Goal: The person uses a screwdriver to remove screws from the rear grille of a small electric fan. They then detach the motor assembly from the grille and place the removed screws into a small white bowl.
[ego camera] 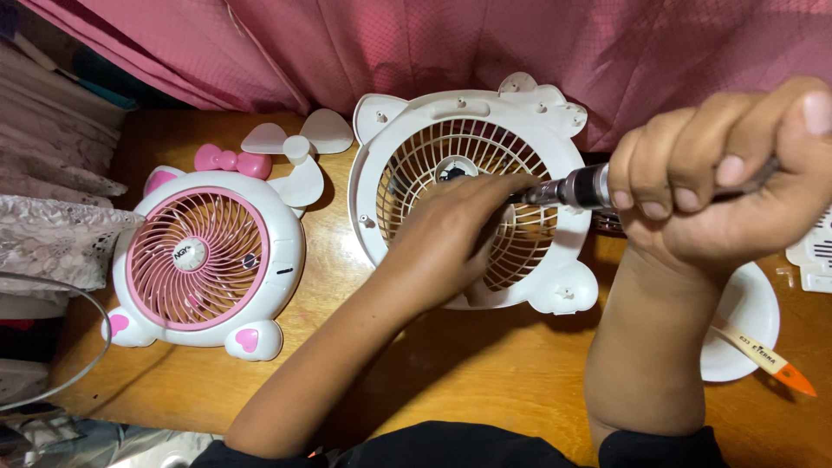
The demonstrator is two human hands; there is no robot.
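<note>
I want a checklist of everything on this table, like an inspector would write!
Surface: brown wooden table.
Job's things: white plastic fan grille housing; metal-shafted screwdriver.
Clutter: assembled pink-and-white cat-shaped fan, loose white fan blade, white round dish, orange-tipped brush.
Hands: left hand rests on the housing; right hand grips the screwdriver.
Cables: grey cable at left edge.
Surroundings: pink curtain.

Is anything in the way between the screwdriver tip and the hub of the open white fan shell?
Nothing separate blocks it. The right hand grips the screwdriver, aimed left toward the white fan shell. Only the left hand lies across the grille there, fingers at the shaft's tip, hiding the contact point, so the tip's seating cannot be seen.
</note>
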